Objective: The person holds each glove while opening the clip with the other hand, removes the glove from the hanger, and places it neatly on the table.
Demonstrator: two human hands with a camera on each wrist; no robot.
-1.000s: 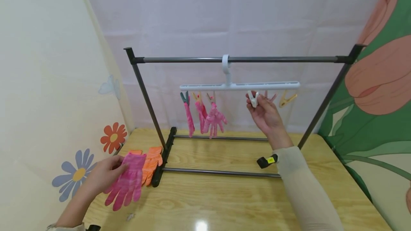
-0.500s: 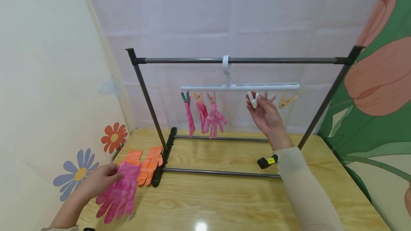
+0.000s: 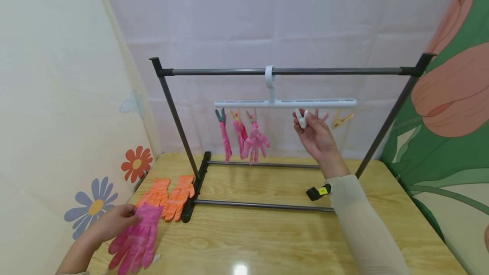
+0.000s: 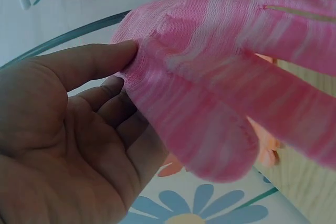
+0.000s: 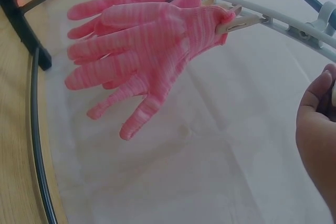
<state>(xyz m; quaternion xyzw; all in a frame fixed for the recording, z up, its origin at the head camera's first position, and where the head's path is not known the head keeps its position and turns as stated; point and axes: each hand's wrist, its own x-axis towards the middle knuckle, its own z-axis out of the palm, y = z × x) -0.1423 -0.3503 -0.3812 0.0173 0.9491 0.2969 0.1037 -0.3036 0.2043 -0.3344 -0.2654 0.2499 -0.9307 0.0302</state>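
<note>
A wood-grained table (image 3: 267,241) stretches out before me, and on it stands a dark rack (image 3: 217,71). A white hanger (image 3: 317,103) hooks over the top bar, three pink gloves (image 3: 255,142) clipped beneath its left half. Two orange gloves (image 3: 178,198) lie side by side near the rack's left foot; in front of them the person's left hand (image 3: 116,224) pinches another pink glove (image 3: 139,234) by its cuff, thumb against fingers. Under the hanger's right half, the right hand (image 3: 318,137) has thumb and fingertips round a white peg (image 3: 301,119), with a yellow peg (image 3: 339,121) dangling near it.
</note>
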